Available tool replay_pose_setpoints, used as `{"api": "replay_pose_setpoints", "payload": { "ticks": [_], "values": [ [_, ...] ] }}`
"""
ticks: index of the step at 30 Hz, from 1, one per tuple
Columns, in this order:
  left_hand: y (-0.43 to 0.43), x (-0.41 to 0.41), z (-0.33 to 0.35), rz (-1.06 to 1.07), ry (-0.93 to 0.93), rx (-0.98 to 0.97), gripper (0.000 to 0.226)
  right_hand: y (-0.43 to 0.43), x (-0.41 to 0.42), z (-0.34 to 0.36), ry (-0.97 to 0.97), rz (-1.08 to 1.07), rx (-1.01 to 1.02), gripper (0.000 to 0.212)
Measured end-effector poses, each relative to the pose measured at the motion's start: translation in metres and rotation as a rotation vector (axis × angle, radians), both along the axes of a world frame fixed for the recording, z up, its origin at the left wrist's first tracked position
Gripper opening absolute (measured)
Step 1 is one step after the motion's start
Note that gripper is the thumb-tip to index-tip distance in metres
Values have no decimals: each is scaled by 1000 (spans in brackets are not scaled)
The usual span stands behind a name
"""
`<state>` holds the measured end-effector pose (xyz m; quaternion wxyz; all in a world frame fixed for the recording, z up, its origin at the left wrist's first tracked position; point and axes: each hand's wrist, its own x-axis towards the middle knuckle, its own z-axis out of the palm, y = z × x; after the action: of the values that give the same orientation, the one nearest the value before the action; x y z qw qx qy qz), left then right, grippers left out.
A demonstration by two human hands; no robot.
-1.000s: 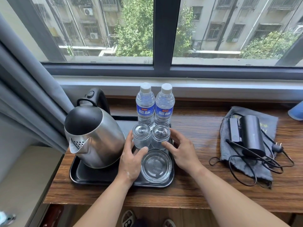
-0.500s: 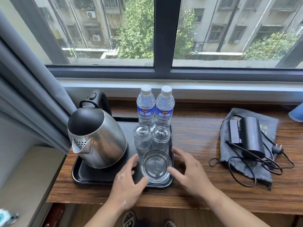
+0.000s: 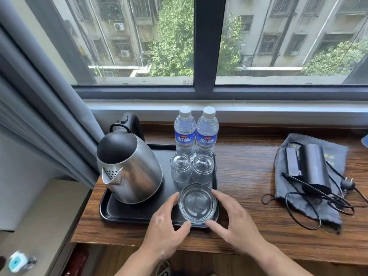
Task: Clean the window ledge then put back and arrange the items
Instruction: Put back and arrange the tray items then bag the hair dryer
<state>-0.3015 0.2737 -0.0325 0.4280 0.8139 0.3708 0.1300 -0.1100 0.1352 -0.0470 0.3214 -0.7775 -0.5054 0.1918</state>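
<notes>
Centrally, a wooden surface [image 3: 249,176] carries a black tray [image 3: 127,213]. A steel kettle [image 3: 135,172] stands on the tray's left, two water bottles [image 3: 185,134] at its upper right. Lower centre, the left hand [image 3: 165,226] and right hand [image 3: 237,222] cup a glass dish [image 3: 197,204] in the tray's lower right corner, just below two small glasses [image 3: 180,168].

The wooden ledge [image 3: 245,176] is spread beneath the window. A black tray [image 3: 119,211] is set on it toward 9 o'clock. A grey cloth pouch [image 3: 320,213] is laid toward 3 o'clock, well apart. A blue object [image 3: 365,140] is cut off at 2 o'clock.
</notes>
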Motion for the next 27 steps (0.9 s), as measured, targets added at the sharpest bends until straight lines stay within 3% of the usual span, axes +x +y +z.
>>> {"api": "replay_pose_setpoints", "payload": {
  "ticks": [3, 5, 8, 9, 11, 13, 15, 19, 27],
  "values": [
    [-2, -17, 3, 47, -46, -55, 80, -4, -1, -3, 3, -13, -3, 82],
    [2, -36, 9, 148, -119, -72, 64, -5, -4, -4, 19, -43, -12, 89],
    [23, -77, 16, 346, -166, 104, 49, -4, -11, -8, 22, -96, -20, 108],
    [33, -93, 16, 395, -135, 183, 54, -3, -14, -9, 12, -107, -46, 116],
    [56, -121, 14, 452, -13, 278, 84, -3, -18, -11, 0, -122, -115, 128],
    [80, -141, 7, 399, 123, 238, 120, -2, -24, -7, -1, -133, -158, 130],
    [96, -147, 2, 296, 192, 157, 136, 1, -30, 3, 9, -163, -188, 127],
    [106, -142, -8, 202, 162, 144, 134, 6, -37, 15, 39, -226, -241, 122],
    [114, -141, -22, 276, 57, 145, 124, 6, -39, 11, 59, -271, -305, 135]
  ]
}}
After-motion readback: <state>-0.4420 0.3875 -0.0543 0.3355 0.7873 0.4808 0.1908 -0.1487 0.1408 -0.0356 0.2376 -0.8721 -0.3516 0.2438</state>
